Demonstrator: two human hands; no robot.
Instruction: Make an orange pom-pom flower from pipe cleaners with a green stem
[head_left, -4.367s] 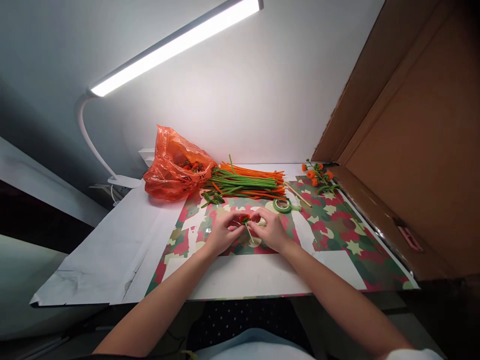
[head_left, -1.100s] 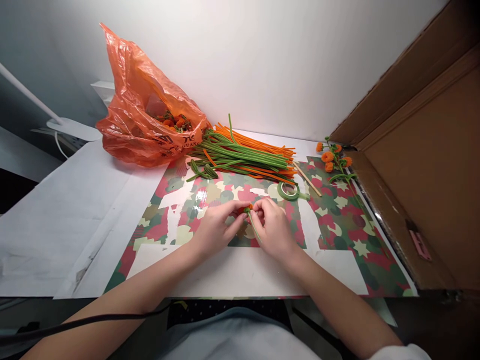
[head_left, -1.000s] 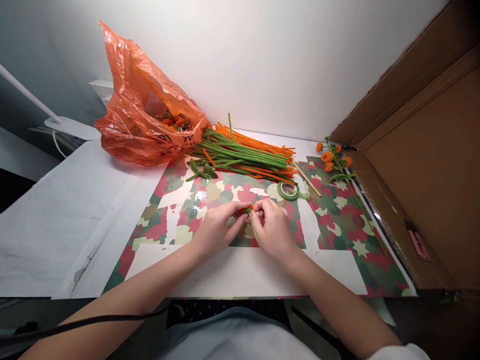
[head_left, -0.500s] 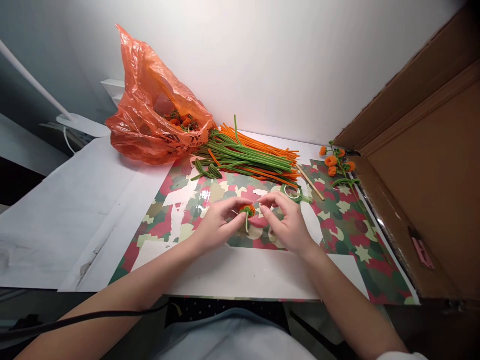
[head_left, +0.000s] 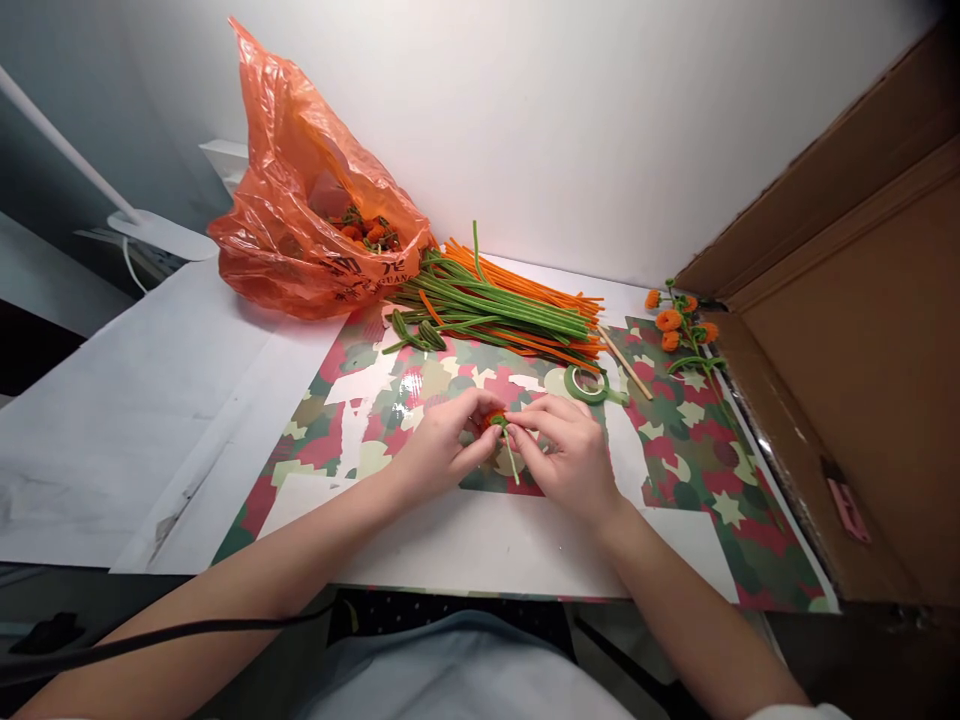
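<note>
My left hand (head_left: pixel 442 448) and right hand (head_left: pixel 571 452) have closed back together low over the bench (head_left: pixel 487 545), fingers pinching the little orange flower (head_left: pixel 493 421), its stem trailing toward me. Beyond lie the green tape roll (head_left: pixel 587 384), the pipe cleaners (head_left: pixel 502 310) and the orange bag (head_left: pixel 315 210).

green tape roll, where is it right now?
Head view: the green tape roll lies flat on the patterned mat, just beyond the right hand, between the pile of green and orange pipe cleaners and a thin wooden stick.
</note>
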